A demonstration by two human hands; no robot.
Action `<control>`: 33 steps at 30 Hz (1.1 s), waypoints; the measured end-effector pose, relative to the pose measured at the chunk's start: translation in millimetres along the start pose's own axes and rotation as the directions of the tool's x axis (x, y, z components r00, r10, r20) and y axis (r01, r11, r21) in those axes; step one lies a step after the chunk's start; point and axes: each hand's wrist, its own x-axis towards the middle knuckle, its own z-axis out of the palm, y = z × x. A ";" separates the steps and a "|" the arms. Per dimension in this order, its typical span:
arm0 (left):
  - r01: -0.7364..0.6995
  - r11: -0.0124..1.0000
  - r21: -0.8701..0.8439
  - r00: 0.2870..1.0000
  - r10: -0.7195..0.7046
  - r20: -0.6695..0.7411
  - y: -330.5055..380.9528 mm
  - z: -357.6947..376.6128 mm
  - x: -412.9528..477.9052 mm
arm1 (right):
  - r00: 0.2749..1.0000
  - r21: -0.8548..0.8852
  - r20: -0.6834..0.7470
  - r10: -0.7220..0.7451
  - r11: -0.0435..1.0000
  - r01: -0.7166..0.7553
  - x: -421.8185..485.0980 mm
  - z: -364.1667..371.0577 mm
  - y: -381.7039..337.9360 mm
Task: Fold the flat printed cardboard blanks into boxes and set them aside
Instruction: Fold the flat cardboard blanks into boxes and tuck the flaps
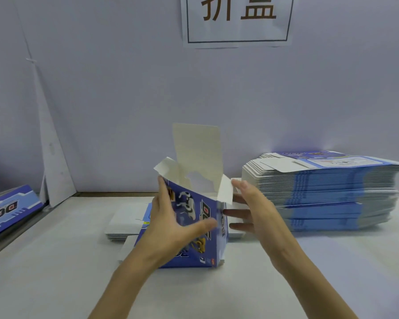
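Where the box is: mid table, right in front of me on the head cam. The box point(203, 249) stands on the table point(55, 284), tipped a bit, blue printed face toward me, w/ a few flat blanks point(124, 224) lying just behind and partly under it.
top end: open. The lid flap point(197, 148) sticks straight up at the back, and the left side flap point(166, 165) and right side flap point(225, 192) splay outward.
left hand point(168, 226): flat on the front face, fingers straight, thumb stretched across the print. Steadying it, not curled round anything afaict.
right hand point(258, 208): spread and relaxed, fingers reaching along the right wall just under that flap. Holding nothing; can't tell if the tips actually touch the card.
step: imo the walls are squared up and closing the top is what's in hand. Bottom is hidden, so no idea if it's locked.
next move: prob both side flaps in first, then lid down and tucked. Needs one hand keeping the walls square and gentle pressure on the creases, or the card buckles.
pile of blanks point(332, 192): on the right, well apart from the box, so plenty to go.
far left: another blue printed piece point(7, 208), cut off by the frame, maybe the done ones, not sure.
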 end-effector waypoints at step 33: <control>-0.428 0.855 0.293 0.903 0.394 0.170 6.0 17.2 -12.1 | 0.875 -0.047 -0.261 -0.408 0.911 0.411 -10.2 -45.2 -42.6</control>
